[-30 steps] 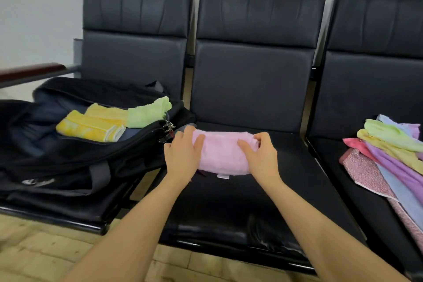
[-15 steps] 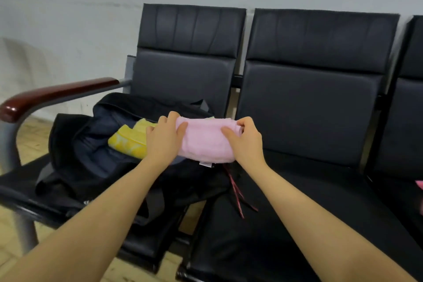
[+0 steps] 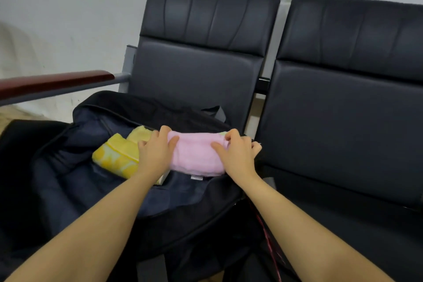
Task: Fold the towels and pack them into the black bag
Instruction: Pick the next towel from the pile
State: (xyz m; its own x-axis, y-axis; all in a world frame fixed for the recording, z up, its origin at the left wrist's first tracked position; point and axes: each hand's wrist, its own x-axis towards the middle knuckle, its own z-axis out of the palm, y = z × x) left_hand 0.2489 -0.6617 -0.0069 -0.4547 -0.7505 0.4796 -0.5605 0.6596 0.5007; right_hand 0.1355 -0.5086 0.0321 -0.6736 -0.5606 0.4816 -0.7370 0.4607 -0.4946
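Observation:
A folded pink towel (image 3: 196,155) is held over the open black bag (image 3: 68,181), which lies on the left seat. My left hand (image 3: 155,151) grips the towel's left end and my right hand (image 3: 235,153) grips its right end, thumbs on top. Folded yellow towels (image 3: 116,155) lie inside the bag, just left of the pink one and partly hidden by my left hand. A sliver of a light green towel (image 3: 223,133) peeks out behind the pink towel.
The bag's far flap (image 3: 146,107) is folded back against the left seat's backrest (image 3: 196,75). A red-brown armrest (image 3: 55,81) runs along the far left. The black middle seat (image 3: 343,201) is to the right. A thin red cord (image 3: 267,236) hangs by my right forearm.
Both hands have carried the pink towel from the middle seat leftward to over the open bag and lowered it toward the towels inside. The view has swung left, so the loose towel pile is out of sight.

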